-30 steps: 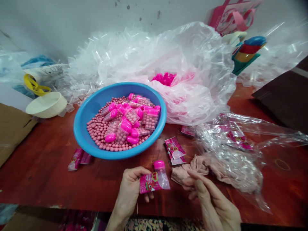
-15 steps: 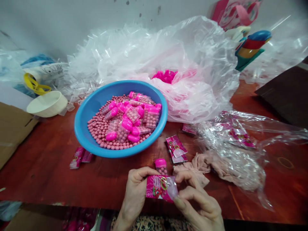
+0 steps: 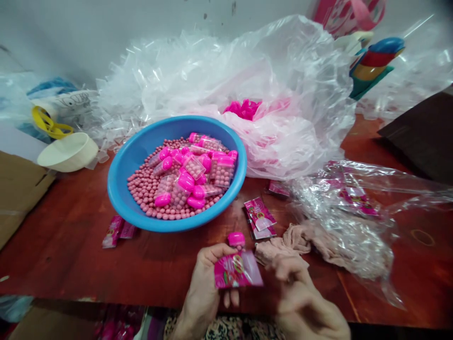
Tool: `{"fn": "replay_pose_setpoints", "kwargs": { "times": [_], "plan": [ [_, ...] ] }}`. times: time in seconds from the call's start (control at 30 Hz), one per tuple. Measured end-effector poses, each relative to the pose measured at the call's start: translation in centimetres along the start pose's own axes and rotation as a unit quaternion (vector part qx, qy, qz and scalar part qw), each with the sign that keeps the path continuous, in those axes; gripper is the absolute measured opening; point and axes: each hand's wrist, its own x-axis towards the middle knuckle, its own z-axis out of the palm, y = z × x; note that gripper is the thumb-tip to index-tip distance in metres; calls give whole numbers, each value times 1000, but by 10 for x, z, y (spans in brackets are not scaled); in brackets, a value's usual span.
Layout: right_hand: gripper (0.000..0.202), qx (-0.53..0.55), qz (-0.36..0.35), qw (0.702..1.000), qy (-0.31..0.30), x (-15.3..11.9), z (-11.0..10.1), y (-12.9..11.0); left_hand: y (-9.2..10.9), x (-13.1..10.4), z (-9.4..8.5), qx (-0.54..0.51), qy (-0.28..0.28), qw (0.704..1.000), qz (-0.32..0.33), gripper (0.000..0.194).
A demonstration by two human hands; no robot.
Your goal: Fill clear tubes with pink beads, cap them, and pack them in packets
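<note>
In my left hand (image 3: 205,283) is a pink printed label (image 3: 233,271) with a pale, see-through right end, pinched by its left side. My right hand (image 3: 300,297) is to the right of the label and apart from it, its fingers smeared by motion. Just beyond the label stands a small clear container with a pink cap (image 3: 236,239), pink balls inside, its lower part hidden. A stack of similar labels (image 3: 260,215) lies on the red-brown table (image 3: 170,264). Left of it, a blue basin (image 3: 116,189) holds loose pink balls and several capped containers.
A crumpled beige cloth (image 3: 286,243) and a clear plastic bag (image 3: 354,241) lie at right. Behind the basin spreads a big plastic bag (image 3: 300,71) with pink caps (image 3: 244,108). A cream bowl (image 3: 69,153) and a cardboard box (image 3: 21,193) are at left; more labels (image 3: 113,231) lie by the basin.
My right hand has come off the label and moved right. The label stays in my left hand, its right end now free and slightly tilted.
</note>
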Motion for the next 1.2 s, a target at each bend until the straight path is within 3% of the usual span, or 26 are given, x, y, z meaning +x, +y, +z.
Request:
{"fn": "replay_pose_setpoints", "kwargs": {
  "times": [0.1, 0.2, 0.23, 0.4, 0.5, 0.53, 0.6, 0.7, 0.77, 0.83, 0.93, 1.03, 1.2],
  "plan": [
    [26, -14, 34, 996, 86, 0, -6, 7, 6, 2, -5, -22, 50, 998, 44, 21],
    [12, -199, 12, 977, 75, 3, 2, 20, 10, 1, -7, -36, 72, 995, 65, 24],
    [7, -262, -7, 964, 50, 3, 8, 24, 10, 0, -7, -39, 75, 994, 69, 25],
    [48, -541, -105, 834, -20, 2, 35, 44, 8, -3, -10, -54, 85, 991, 88, 27],
    [48, -584, -117, 802, -51, -1, 38, 49, 7, -3, -12, -58, 80, 990, 97, 29],
    [45, -575, -116, 809, -48, -2, 37, 48, 8, -3, -13, -58, 78, 990, 100, 30],
    [36, -513, -90, 853, -33, -2, 33, 41, 9, -3, -13, -56, 74, 990, 103, 30],
    [25, -312, -16, 950, -28, 2, 24, 21, 10, -4, -13, -43, 63, 992, 99, 25],
    [26, -183, 0, 981, -59, 6, 21, 9, 11, -4, -12, -29, 53, 994, 94, 20],
    [22, -122, -1, 989, -78, 8, 22, 1, 11, -4, -11, -16, 41, 995, 92, 14],
    [2, -131, 6, 990, -59, 9, 26, -2, 9, -4, -9, -6, 28, 995, 98, 13],
    [9, -139, 6, 990, -30, 6, 27, -2, 7, -4, -7, 1, 25, 995, 98, 12],
    [16, -119, -37, 988, 95, 1, 21, -2, 8, 1, -13, -11, 65, 993, 102, 10]
  ]
}}
